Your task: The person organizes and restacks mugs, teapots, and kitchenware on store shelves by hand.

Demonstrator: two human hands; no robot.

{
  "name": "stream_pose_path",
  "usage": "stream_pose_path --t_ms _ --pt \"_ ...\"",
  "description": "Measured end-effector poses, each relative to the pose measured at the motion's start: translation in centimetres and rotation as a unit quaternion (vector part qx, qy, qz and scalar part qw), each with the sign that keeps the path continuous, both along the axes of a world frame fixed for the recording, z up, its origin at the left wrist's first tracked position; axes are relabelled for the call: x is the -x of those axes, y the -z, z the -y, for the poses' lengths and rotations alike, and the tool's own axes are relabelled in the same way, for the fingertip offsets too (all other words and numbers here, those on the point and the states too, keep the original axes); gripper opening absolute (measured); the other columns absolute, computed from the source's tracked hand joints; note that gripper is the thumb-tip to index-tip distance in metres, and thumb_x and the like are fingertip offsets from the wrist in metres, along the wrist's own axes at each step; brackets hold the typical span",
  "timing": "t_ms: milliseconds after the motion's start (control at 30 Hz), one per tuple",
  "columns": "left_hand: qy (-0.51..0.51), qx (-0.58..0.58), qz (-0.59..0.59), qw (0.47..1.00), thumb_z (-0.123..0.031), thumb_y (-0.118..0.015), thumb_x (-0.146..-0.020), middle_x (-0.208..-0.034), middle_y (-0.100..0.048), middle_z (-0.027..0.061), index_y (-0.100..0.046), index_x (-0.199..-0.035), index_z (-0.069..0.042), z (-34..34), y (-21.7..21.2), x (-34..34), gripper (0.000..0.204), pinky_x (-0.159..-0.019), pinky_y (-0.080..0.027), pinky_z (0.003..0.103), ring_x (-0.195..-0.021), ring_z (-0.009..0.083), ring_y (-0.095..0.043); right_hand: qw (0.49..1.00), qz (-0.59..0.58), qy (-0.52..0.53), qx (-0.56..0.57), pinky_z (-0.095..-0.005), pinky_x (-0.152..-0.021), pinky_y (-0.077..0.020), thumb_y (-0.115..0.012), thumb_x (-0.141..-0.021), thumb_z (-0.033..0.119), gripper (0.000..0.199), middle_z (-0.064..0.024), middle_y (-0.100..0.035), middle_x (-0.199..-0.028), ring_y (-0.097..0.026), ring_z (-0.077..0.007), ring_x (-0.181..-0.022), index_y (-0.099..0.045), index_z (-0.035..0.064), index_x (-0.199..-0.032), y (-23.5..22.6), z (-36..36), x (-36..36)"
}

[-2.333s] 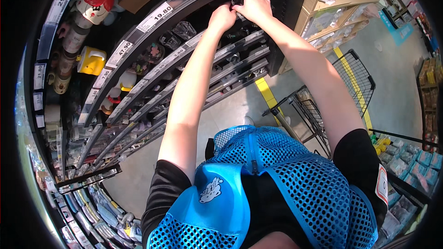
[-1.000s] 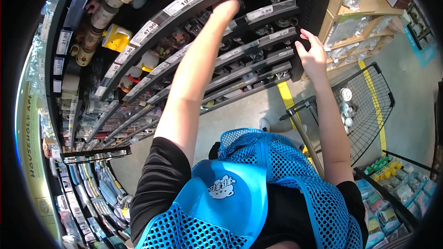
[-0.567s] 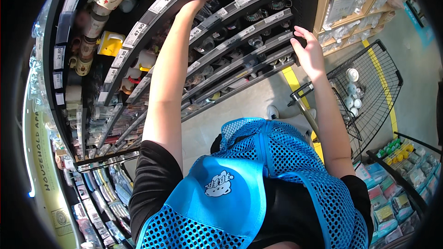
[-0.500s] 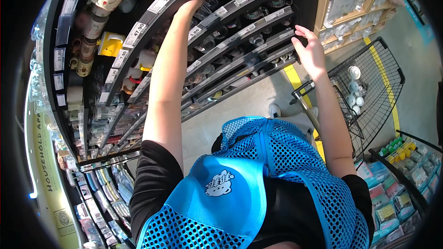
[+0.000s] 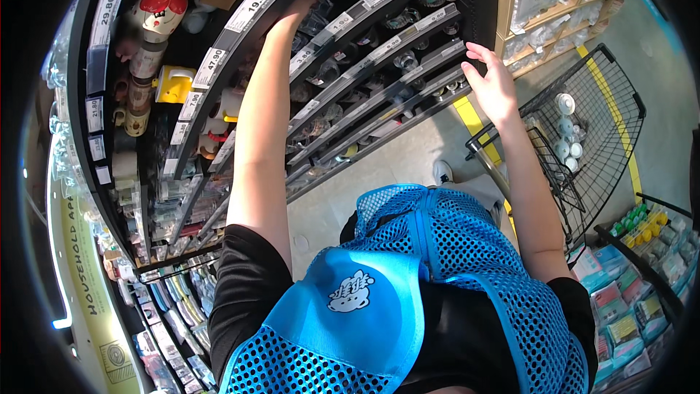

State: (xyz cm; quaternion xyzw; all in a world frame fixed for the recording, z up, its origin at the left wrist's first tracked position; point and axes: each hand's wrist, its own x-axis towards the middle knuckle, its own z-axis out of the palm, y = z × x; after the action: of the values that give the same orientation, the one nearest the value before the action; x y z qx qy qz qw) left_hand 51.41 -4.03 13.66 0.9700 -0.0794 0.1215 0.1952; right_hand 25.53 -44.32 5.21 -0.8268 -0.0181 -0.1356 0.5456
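Observation:
My left hand (image 5: 297, 10) is deep in a dark shelf, under the rail of the shelf above. Its fingers are in shadow, so whether they hold anything is hidden. Clear glassware (image 5: 315, 20) stands right beside it. My right hand (image 5: 491, 85) hangs in the air off the right end of the lower shelves, its fingers parted and nothing in them. Below its wrist is the handle of a black wire shopping cart (image 5: 609, 120), which carries several white-topped round items (image 5: 565, 135).
Character mugs (image 5: 159, 14) and a yellow mug (image 5: 175, 84) fill the shelves at left. Black shelf rails with price tags (image 5: 251, 6) curve across. A wooden rack (image 5: 514, 14) with wrapped goods stands at far right. Packaged goods (image 5: 620, 295) lie at lower right, with yellow floor lines (image 5: 612, 106) nearby.
The view has shifted slightly, so the shelves and the cart sit a little differently. My left hand stays inside the shelf; my right hand keeps its open pose.

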Motion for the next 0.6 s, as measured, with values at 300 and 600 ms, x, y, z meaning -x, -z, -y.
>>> stream_pose_path --t_ms 300,600 --pt "0.048 0.024 -0.034 0.998 -0.029 -0.070 -0.086 -0.076 -0.064 0.0045 -0.066 -0.087 -0.006 -1.3 1.6 -4.1 0.023 -0.067 -0.048 0.031 -0.069 0.0145 -0.060 0.998 -0.039 0.011 -0.046 -0.0324 -0.078 -0.0486 -0.068 -0.086 0.018 0.040 -0.0104 -0.065 -0.112 -0.062 -0.0232 -0.090 -0.060 0.0079 -0.123 1.5 0.0 1.4" --pt "0.029 -0.151 0.183 0.971 -0.046 -0.058 -0.091 -0.145 -0.045 0.0170 -0.052 -0.136 -0.012 3.6 -1.9 2.2 0.057 -0.113 -0.029 0.044 -0.138 0.0338 -0.037 0.997 -0.050 0.020 -0.055 -0.0322 -0.079 -0.0492 -0.069 -0.084 0.016 0.039 -0.0123 -0.067 -0.108 -0.063 -0.0246 -0.097 -0.061 0.0076 -0.122 3.6 0.6 1.5"
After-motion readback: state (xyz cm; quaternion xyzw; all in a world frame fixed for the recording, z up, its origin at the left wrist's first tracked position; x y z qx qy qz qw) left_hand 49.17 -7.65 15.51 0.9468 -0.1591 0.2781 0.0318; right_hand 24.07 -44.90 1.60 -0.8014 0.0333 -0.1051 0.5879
